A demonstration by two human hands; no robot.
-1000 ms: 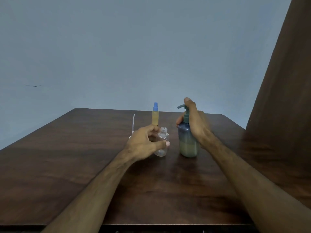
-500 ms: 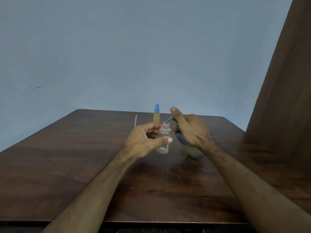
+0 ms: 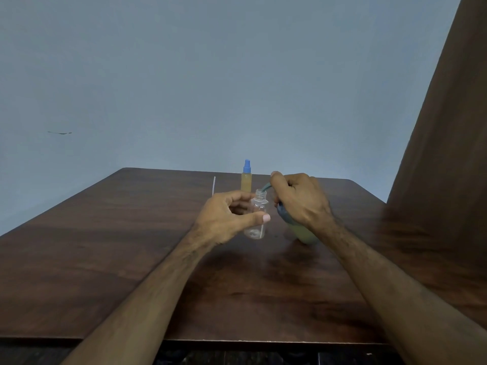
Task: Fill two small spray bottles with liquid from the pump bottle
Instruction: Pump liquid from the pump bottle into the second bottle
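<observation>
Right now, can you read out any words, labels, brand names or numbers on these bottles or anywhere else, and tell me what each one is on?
None can be read.
Clear small bottle: no label shows.
Capped spray bottle: plain yellow body, blue cap, no print visible.
Pump bottle: mostly hidden by the right hand; no label visible.
Table and wall: no writing.

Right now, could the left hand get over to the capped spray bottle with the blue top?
Probably not as things stand: the left hand already holds the clear open bottle under the pump spout. The blue-capped bottle stands just behind it with nothing between, so it looks reachable once that grip lets go.
</observation>
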